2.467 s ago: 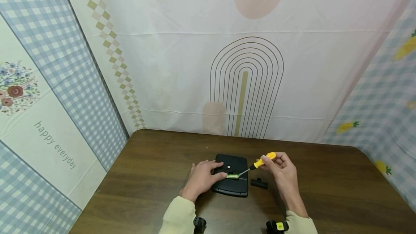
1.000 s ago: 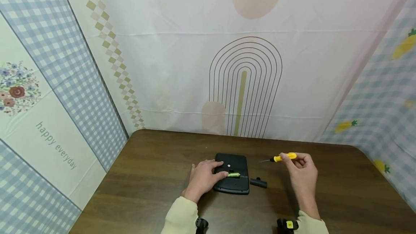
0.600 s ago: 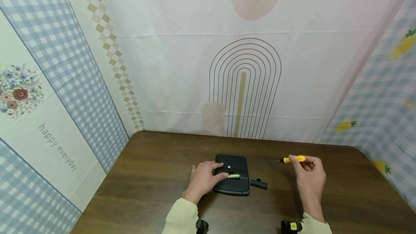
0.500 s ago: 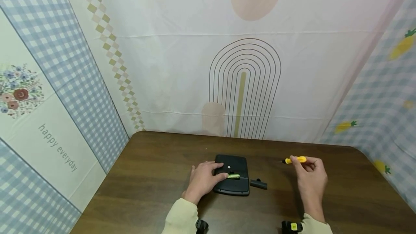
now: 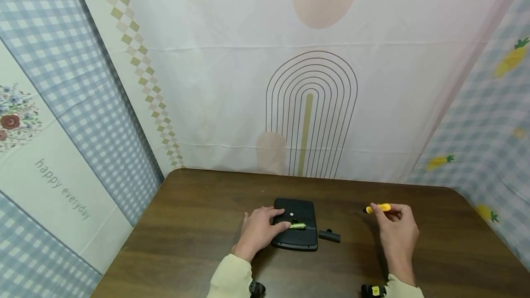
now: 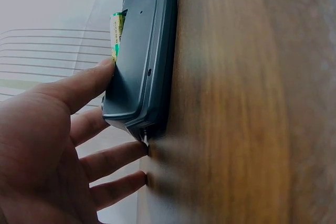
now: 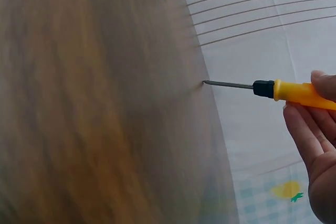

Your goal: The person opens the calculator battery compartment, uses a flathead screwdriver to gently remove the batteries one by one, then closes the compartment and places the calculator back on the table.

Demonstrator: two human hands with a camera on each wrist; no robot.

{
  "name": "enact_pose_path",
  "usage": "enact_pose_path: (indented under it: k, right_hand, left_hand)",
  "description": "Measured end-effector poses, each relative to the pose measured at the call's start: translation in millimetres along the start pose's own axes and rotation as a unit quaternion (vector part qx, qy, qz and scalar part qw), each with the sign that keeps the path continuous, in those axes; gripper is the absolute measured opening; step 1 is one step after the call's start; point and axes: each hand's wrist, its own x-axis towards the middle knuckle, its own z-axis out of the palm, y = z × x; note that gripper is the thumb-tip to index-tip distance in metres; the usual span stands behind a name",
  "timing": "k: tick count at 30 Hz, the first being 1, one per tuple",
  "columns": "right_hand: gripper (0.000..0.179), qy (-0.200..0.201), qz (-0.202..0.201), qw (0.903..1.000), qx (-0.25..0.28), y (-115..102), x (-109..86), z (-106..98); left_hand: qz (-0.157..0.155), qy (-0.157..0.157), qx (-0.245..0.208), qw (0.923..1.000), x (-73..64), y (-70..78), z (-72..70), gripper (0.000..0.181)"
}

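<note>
Presently, the black device (image 5: 295, 239) lies flat on the brown table (image 5: 198, 229), just at my left hand (image 5: 260, 230) and well apart from my right hand (image 5: 397, 234). My left hand is spread: its thumb rests against the near end of the green battery (image 5: 298, 226), and the index finger lies upon the upper face of the device, while other fingers reach down beside its left edge. The battery stands out above this face; how deep it sits, I cannot tell. Just to the right of the device, between both my hands but nearer to the device, lies the small black cover (image 5: 330, 236). My right hand pinches the yellow handle of the screwdriver (image 7: 299, 94) between thumb and fingers, its metal shaft pointing leftward and down. Whether its tip touches the wood, I cannot tell.
</note>
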Motion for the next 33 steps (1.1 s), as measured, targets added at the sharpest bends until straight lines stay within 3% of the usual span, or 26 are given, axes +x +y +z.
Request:
enact_pose_path:
  k: [16,21,33]
  right_hand:
    - [0.019,-0.046,-0.057,0.9889,-0.129,11,10.7,-11]
    - [0.019,-0.061,-0.072,0.9839,-0.152,15,10.2,-10]
    - [0.022,-0.102,-0.067,0.9723,-0.199,13,12.8,-10]
  left_hand:
    - [-0.003,-0.001,-0.003,1.0000,-0.6,0.6,0.3,0.048]
    - [-0.004,-0.002,-0.004,1.0000,-2.0,0.6,0.2,0.048]
    - [-0.003,0.000,-0.011,0.9999,-2.4,2.4,-2.3,0.049]
